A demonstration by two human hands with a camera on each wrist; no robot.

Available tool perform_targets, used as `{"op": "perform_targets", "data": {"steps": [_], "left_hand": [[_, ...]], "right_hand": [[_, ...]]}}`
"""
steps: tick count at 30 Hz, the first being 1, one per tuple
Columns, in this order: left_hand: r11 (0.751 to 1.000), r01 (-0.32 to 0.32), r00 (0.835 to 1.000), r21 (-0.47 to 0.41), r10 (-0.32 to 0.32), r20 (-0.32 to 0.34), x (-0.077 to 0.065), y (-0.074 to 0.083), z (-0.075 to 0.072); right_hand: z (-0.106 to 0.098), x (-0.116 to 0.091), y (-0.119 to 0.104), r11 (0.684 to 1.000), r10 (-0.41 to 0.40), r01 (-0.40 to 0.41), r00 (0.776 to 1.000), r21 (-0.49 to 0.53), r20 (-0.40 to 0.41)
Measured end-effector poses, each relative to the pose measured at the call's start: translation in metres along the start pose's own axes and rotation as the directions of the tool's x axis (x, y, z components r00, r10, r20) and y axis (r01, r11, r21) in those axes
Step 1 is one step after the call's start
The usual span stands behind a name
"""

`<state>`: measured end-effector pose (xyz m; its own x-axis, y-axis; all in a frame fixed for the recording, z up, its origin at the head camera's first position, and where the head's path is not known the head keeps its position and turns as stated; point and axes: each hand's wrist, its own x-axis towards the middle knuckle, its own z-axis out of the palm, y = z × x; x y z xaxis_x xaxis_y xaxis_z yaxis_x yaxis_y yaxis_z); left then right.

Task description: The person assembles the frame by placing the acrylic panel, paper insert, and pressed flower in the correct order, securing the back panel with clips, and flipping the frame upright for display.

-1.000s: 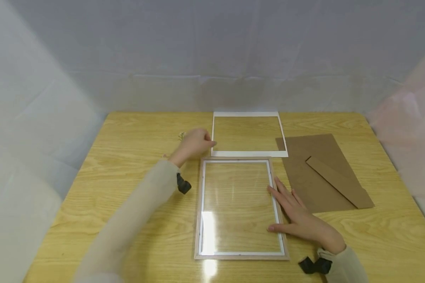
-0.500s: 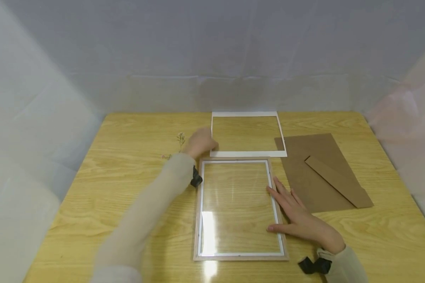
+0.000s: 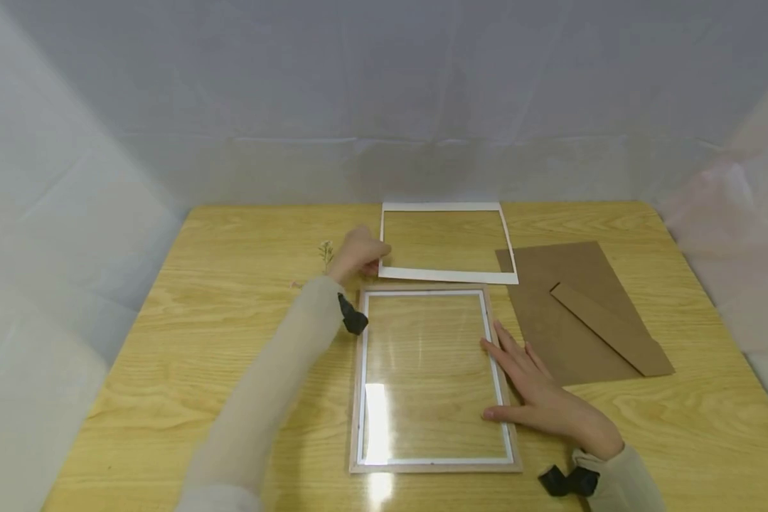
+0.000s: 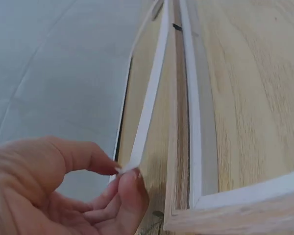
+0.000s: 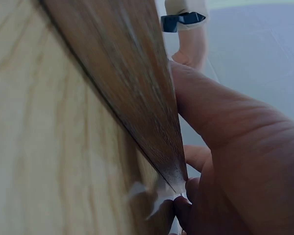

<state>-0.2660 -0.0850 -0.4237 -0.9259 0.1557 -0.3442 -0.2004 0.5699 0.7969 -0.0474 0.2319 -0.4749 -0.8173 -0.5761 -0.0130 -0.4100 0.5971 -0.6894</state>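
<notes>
A white paper mat [image 3: 449, 274] with a large cut-out lies at the far side of the table, its near-left corner raised. My left hand [image 3: 358, 254] pinches that corner between thumb and forefinger; the left wrist view shows the lifted strip of the mat [image 4: 148, 105] in the fingertips. Just in front lies a wooden picture frame [image 3: 355, 398] with a clear pane and a white inner border. My right hand [image 3: 544, 404] rests on the frame's right side with fingers spread. In the right wrist view the thumb lies along the frame's brown outer edge [image 5: 122, 63].
A brown backing board [image 3: 550, 327] with a stand leg [image 3: 604, 327] lies at the right, partly under the mat's right edge. Small sprigs of flowers [image 3: 326, 250] lie beside my left wrist. A pale cloth wall [image 3: 384, 163] rises behind the wooden table [image 3: 217, 313].
My left hand has moved slightly right to the mat's near-left corner and now holds it raised off the table. The right hand and the picture frame have stayed in place.
</notes>
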Motion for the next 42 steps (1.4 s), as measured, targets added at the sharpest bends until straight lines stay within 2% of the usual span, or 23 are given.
{"op": "perform_targets", "data": {"steps": [3, 7, 10, 15, 19, 22, 26, 34, 42], "left_hand": [[0.987, 0.032, 0.997, -0.155, -0.021, 0.070, -0.005, 0.000, -0.007], [0.947, 0.117, 0.981, -0.299, -0.063, 0.185, -0.006, -0.004, -0.012], [0.919, 0.151, 0.967, -0.365, -0.060, 0.248, -0.007, -0.008, -0.016], [0.886, 0.150, 0.950, -0.439, -0.005, 0.313, -0.014, -0.012, -0.020], [0.854, 0.202, 0.937, -0.480, -0.025, 0.349, -0.024, -0.011, -0.019], [0.833, 0.232, 0.935, -0.502, -0.048, 0.352, -0.033, -0.011, -0.015], [0.809, 0.221, 0.945, -0.545, -0.040, 0.324, -0.048, -0.012, -0.007], [0.733, 0.123, 0.969, -0.669, 0.057, 0.241, -0.085, -0.022, 0.010], [0.670, 0.034, 0.982, -0.741, 0.114, 0.148, -0.135, -0.030, 0.025]], "right_hand": [[0.000, 0.000, 0.000, 1.000, -0.007, 0.007, 1.000, 0.003, -0.007], [0.000, 0.001, 0.000, 1.000, -0.013, 0.013, 1.000, 0.005, -0.008], [0.000, 0.001, 0.001, 1.000, -0.012, 0.012, 1.000, 0.004, -0.006], [0.001, 0.001, 0.003, 1.000, -0.005, 0.005, 1.000, 0.008, -0.002], [0.002, 0.001, 0.004, 1.000, -0.003, 0.003, 1.000, 0.002, -0.001], [0.002, 0.001, 0.004, 1.000, 0.002, -0.002, 1.000, -0.001, -0.002], [0.001, 0.001, 0.003, 1.000, 0.006, -0.006, 1.000, -0.001, -0.002], [0.001, 0.002, 0.002, 1.000, 0.011, -0.011, 1.000, -0.001, -0.002], [0.002, 0.003, 0.005, 1.000, -0.004, 0.004, 1.000, 0.003, -0.005]]}}
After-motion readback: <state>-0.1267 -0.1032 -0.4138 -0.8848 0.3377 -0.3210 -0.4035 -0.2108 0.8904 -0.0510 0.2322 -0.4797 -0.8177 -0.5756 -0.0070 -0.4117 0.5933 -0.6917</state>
